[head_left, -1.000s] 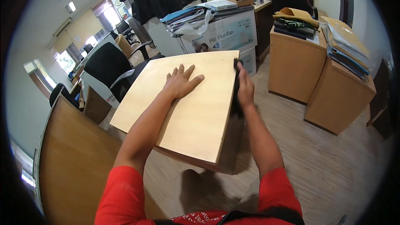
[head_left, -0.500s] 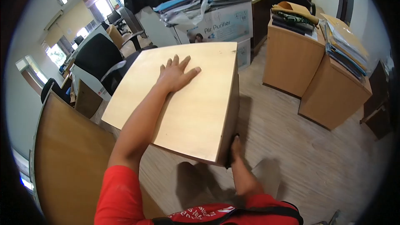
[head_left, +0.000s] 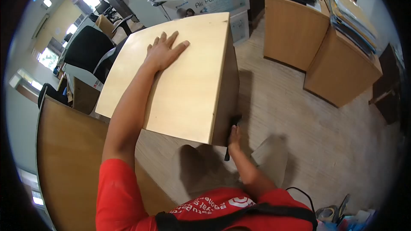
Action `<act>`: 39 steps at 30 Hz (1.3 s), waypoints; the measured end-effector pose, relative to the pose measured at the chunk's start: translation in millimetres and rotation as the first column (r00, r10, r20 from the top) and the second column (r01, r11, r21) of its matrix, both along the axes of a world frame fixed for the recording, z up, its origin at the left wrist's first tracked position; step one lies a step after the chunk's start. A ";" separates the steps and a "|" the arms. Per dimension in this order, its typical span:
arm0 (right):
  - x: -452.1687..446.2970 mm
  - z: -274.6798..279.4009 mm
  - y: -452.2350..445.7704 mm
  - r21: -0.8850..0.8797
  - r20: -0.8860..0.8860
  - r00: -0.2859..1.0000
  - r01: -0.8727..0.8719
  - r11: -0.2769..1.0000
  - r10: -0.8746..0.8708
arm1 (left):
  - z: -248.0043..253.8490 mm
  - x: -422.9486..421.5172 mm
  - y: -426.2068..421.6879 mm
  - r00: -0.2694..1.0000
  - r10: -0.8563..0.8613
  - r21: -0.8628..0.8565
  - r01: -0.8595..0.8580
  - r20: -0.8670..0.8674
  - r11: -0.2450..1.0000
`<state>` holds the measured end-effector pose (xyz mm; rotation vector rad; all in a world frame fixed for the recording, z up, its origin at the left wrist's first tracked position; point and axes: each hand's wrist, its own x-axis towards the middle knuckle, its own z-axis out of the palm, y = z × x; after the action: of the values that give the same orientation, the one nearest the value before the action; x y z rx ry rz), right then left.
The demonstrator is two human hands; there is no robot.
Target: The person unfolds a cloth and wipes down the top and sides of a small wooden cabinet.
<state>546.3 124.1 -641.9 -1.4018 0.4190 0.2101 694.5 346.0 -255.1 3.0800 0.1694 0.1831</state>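
Observation:
A box-shaped wooden cabinet (head_left: 184, 90) with a pale, smooth top stands right in front of me. My left hand (head_left: 165, 53) lies flat on that top, fingers spread, holding nothing. Low at the cabinet's darker right side is my right hand (head_left: 234, 139), its fingers pressed around a black, cloth-like thing (head_left: 227, 154). Bits of the black thing stick out above and below the hand; its exact kind is unclear. The palm side of the right hand is partly hidden against the cabinet.
Two wooden cabinets (head_left: 293, 32) bearing folders and envelopes (head_left: 349, 17) stand at the right. Behind are air purifier cartons (head_left: 209, 0) with papers on top and a black office chair (head_left: 87, 49). A brown panel (head_left: 70, 154) is at lower left; clutter (head_left: 342, 214) lies at lower right.
The view has shifted, so the cabinet appears higher and farther left. My left hand stays flat on the top. My right hand remains by the right side, with more of the black thing showing.

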 end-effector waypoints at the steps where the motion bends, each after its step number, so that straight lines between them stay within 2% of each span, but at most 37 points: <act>1: 3.9 -2.1 -4.4 0.005 -0.007 1.000 0.014 1.000 -0.014 | -0.6 0.6 0.0 1.000 0.003 -0.012 -0.003 0.009 1.000; 3: 48.2 3.5 0.0 0.093 0.107 0.993 -0.055 0.994 0.045 | 5.8 7.5 -0.2 0.999 -0.004 -0.007 0.004 0.037 1.000; 4: 62.1 52.1 3.5 0.125 0.245 0.969 -0.009 0.992 -0.022 | 4.6 5.4 -0.4 1.000 0.006 -0.008 -0.006 0.026 1.000; 5: 69.6 130.8 1.4 0.160 0.377 0.921 0.034 0.987 -0.093 | 4.0 5.8 -0.8 1.000 0.015 -0.012 -0.014 0.019 1.000; 6: 66.8 194.1 -5.4 0.116 0.530 0.845 0.011 0.993 -0.072 | 2.5 6.5 0.3 1.000 0.012 -0.007 -0.012 0.010 1.000; 7: 58.2 234.7 -11.1 0.071 0.661 0.749 -0.006 0.997 -0.042 | 0.1 5.8 2.9 1.000 0.002 -0.021 -0.001 0.021 1.000; 9: 28.0 246.8 -15.4 -0.013 0.814 0.581 0.023 1.000 -0.003 | 1.0 7.9 5.3 0.999 -0.027 -0.024 0.027 0.028 0.999; 10: 9.9 219.9 -17.3 -0.033 0.829 0.559 0.007 0.999 0.023 | 0.2 6.8 5.9 1.000 -0.020 -0.021 0.020 0.025 1.000; 11: -6.0 176.7 -13.4 0.000 0.817 0.576 0.043 0.999 -0.024 | 0.8 7.5 5.3 1.000 -0.011 -0.022 0.012 0.029 1.000; 13: -36.2 69.7 -1.8 0.028 0.512 0.856 0.064 0.998 -0.069 | 1.9 8.6 5.8 0.999 -0.009 -0.017 0.009 0.038 1.000; 14: -44.3 25.8 1.9 0.028 0.128 0.990 0.055 0.998 -0.058 | 1.3 8.0 5.3 1.000 -0.004 -0.011 0.005 0.030 1.000; 15: -40.5 0.8 4.5 0.029 0.113 0.992 0.060 0.998 -0.063 | -1.5 4.7 4.5 1.000 -0.009 -0.009 0.009 0.015 1.000; 17: -9.9 -20.5 5.9 0.067 -0.122 0.992 0.025 0.997 -0.017 | 2.9 7.0 2.7 0.999 -0.006 -0.027 0.007 0.032 1.000; 18: -1.4 5.6 5.1 0.073 -0.121 0.993 0.027 0.997 -0.018 | 1.5 8.4 5.7 0.999 -0.011 -0.028 0.013 0.037 1.000; 20: -1.7 95.9 -2.1 -0.063 0.226 0.974 0.033 0.997 -0.018 | 2.2 8.2 6.1 0.999 -0.013 -0.022 0.013 0.034 1.000; 21: -8.5 101.5 -5.2 -0.058 0.223 0.975 0.035 0.998 -0.021 | 0.3 8.6 6.3 0.999 -0.011 -0.029 0.012 0.030 1.000; 23: -30.7 103.8 -9.3 -0.059 0.535 0.845 0.046 0.997 -0.008 | -3.5 7.3 9.5 0.999 -0.032 -0.025 0.033 0.025 0.999; 24: -41.4 82.2 -8.3 -0.058 0.378 0.926 0.019 0.998 0.004 | -2.2 7.5 11.9 0.998 -0.053 -0.028 0.054 0.033 0.998; 25: -52.4 36.5 -2.2 -0.077 0.120 0.993 -0.001 0.997 0.010 | -0.2 5.0 11.3 0.998 -0.047 -0.033 0.049 0.043 0.998; 26: -57.8 3.5 -0.1 -0.091 -0.151 0.989 -0.023 0.996 0.010 | 0.4 -0.7 8.2 0.998 -0.059 -0.036 0.060 0.037 0.998; 27: -55.6 1.0 -4.9 -0.091 -0.148 0.989 -0.024 0.996 0.011 | 1.0 -7.0 4.0 0.997 -0.074 -0.036 0.075 0.029 0.997; 29: -47.9 -2.7 -9.2 0.038 -0.481 0.876 0.049 0.998 -0.025 | 5.1 -19.9 -5.3 0.997 -0.075 -0.032 0.075 0.018 0.997; 31: -43.7 -8.9 -11.7 0.133 -0.762 0.647 0.150 0.980 0.004 | 6.3 -33.2 -10.6 0.995 -0.098 -0.035 0.099 0.019 0.994; 32: -37.8 -21.0 -13.2 0.173 -0.827 0.561 0.202 0.964 0.031 | 7.2 -40.7 -15.3 0.995 -0.099 -0.051 0.100 0.021 0.994; 33: -26.1 -32.6 -14.6 0.197 -0.835 0.548 0.213 0.957 0.050 | 6.9 -45.6 -18.4 0.996 -0.090 -0.052 0.091 0.023 0.994; 35: 6.9 -67.3 -15.0 0.221 -0.765 0.642 0.183 0.958 0.054 | 8.3 -53.2 -20.7 0.992 -0.124 -0.056 0.124 0.015 0.991; 37: 70.3 -86.8 -13.2 0.186 -0.585 0.811 0.104 0.977 0.026 | 11.3 -55.9 -21.5 0.991 -0.128 -0.050 0.130 0.032 0.990; 39: 148.9 -83.3 -11.2 0.061 -0.308 0.951 0.042 0.997 -0.021 | 11.6 -58.6 -24.5 0.992 -0.125 -0.066 0.126 0.011 0.990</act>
<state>695.2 112.9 -725.2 -1.2979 0.6854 0.4166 635.9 321.5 -243.4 3.0102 -0.0184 0.1790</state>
